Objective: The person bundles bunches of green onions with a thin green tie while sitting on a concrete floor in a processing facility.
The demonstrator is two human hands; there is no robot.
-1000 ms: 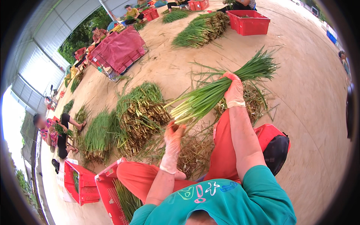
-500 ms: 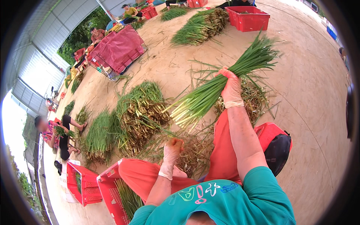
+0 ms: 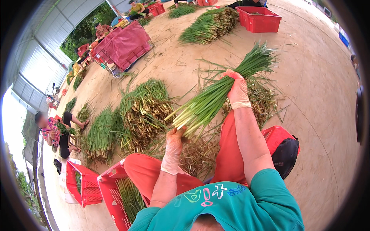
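Green bunch (image 3: 221, 96) clasped, right hand (image 3: 237, 90); left hand (image 3: 174, 148) at pale ends (image 3: 181, 120), grip unclear. Stalks (image 3: 132, 198) crated; brown-ended heap (image 3: 145, 123) looks undone.

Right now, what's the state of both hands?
Right translucent-gloved hand: closed around long green leafy bundle.
Left translucent-gloved hand: at its pale stalk ends, grip unclear.

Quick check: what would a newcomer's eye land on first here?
The green bundle at centre, held in the gloved right hand, its pale ends near the left hand. Next, the heap of stalks left of the bundle, then the pink-covered cart at upper left.
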